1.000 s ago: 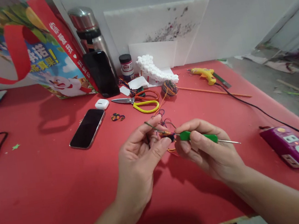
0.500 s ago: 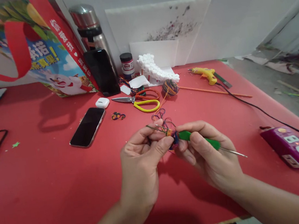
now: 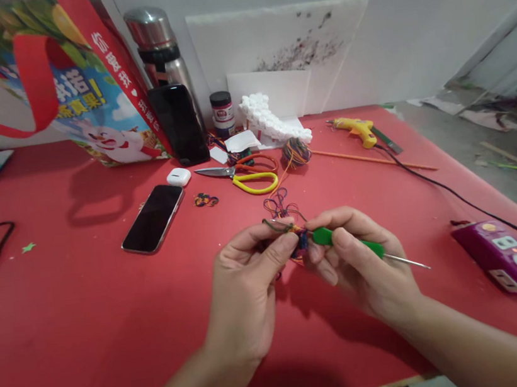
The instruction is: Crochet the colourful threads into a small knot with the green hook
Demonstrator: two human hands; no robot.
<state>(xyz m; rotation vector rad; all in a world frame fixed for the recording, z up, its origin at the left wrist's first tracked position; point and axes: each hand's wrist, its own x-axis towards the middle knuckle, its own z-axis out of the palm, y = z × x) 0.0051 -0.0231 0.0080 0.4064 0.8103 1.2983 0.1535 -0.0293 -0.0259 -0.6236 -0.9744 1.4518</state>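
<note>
Between thumb and fingers, my left hand (image 3: 245,277) pinches a small multicoloured crochet piece (image 3: 300,242) in purple, blue and orange. My right hand (image 3: 367,261) is closed round the green handle of a crochet hook (image 3: 373,247). One metal end of the hook sticks out to the right; the other passes into the crochet piece, and its tip shows by my left fingertips with a dark green strand looped near it. Loose yarn curls (image 3: 277,202) lie just beyond my hands and lead up to a multicoloured yarn ball (image 3: 296,152).
Orange-and-yellow scissors (image 3: 257,181), a small crocheted scrap (image 3: 205,200), a flat phone (image 3: 153,220) and a white earbud case (image 3: 179,177) lie beyond my hands. A yellow glue gun (image 3: 355,130) is back right, its cord running near a purple power strip (image 3: 509,255). A steel thermos (image 3: 154,36) stands behind.
The dark green strand by my left fingertips has moved from a straight end into a loop near the hook's tip. My hands keep their grip and have barely shifted.
</note>
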